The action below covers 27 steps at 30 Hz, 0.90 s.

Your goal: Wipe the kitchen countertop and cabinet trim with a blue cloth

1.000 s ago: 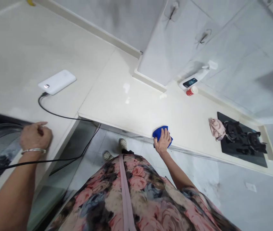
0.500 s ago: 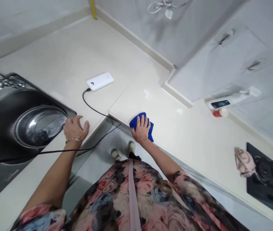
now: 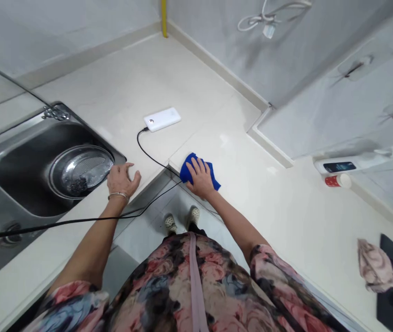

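Note:
My right hand [image 3: 200, 179] lies over a blue cloth [image 3: 213, 173] and presses it against the white countertop [image 3: 262, 207], close to the inner corner. The fingers are on top of the cloth, which sticks out beyond them on both sides. My left hand [image 3: 122, 180], a bracelet at its wrist, rests on the counter strip beside the sink with fingers apart and holds nothing. Between and beyond the hands lies a white power bank [image 3: 162, 119]. A black cable [image 3: 148, 154] runs from it over the counter edge and back across my left forearm.
A steel sink [image 3: 23, 161] at left holds a metal bowl [image 3: 56, 177] with a strainer and a dark scrubber. Along the right wall lie a white device with a dark screen [image 3: 340, 167] and a red-and-white cup [image 3: 337, 180]. Farther right, a pink cloth [image 3: 376, 267] touches a black stove [image 3: 386, 304].
My right hand has slid the blue cloth leftward along the counter, toward the inner corner and the cable. My left hand stays beside the sink. The whole view has shifted.

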Motion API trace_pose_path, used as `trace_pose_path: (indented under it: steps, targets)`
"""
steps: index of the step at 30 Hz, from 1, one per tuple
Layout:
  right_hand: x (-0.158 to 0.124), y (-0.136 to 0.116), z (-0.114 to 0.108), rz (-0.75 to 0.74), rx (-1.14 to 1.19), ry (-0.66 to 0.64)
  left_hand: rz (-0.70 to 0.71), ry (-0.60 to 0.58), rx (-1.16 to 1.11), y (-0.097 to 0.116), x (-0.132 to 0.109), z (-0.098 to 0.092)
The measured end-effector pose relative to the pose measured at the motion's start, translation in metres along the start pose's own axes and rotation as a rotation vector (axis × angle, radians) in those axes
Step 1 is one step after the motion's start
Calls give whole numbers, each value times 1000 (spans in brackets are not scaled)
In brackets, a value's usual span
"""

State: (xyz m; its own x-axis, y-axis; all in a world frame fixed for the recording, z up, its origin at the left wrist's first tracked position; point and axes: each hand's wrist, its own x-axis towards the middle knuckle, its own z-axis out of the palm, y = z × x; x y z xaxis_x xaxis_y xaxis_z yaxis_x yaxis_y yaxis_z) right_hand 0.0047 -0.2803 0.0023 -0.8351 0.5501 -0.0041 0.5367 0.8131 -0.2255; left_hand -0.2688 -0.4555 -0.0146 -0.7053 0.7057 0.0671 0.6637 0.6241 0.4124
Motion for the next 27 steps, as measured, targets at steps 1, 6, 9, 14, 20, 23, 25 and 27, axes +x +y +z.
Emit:
trace_pose_path:
  steps: [1, 6, 9, 14, 20, 23, 25, 27]
  targets:
    - [-13, 11, -3, -55, 3, -14, -3, 0, -9, 0, 0, 0]
    - [-59, 52, -12, -228, 42, -41, -6, -28, -25, 0, -1, 1]
    - [-55, 53, -10, -203, 46, -13, 3, -30, 4, 0, -2, 1]
    - [-2, 23, 0, -97, -30, -19, -3, -30, 42, -1, -3, 3]
    - [84, -20, 14, -4, -29, 34, 15, -22, 25, 0, -5, 2]
    - [116, -37, 19, 19, -17, 44, 10, -12, 9, 1, -6, 1]
    - [134, -47, 21, 43, -28, 53, 6, -9, -4, 1, -6, 0]
    - [146, -53, 22, 67, -49, 56, 7, -11, -14, 1, -5, 0]
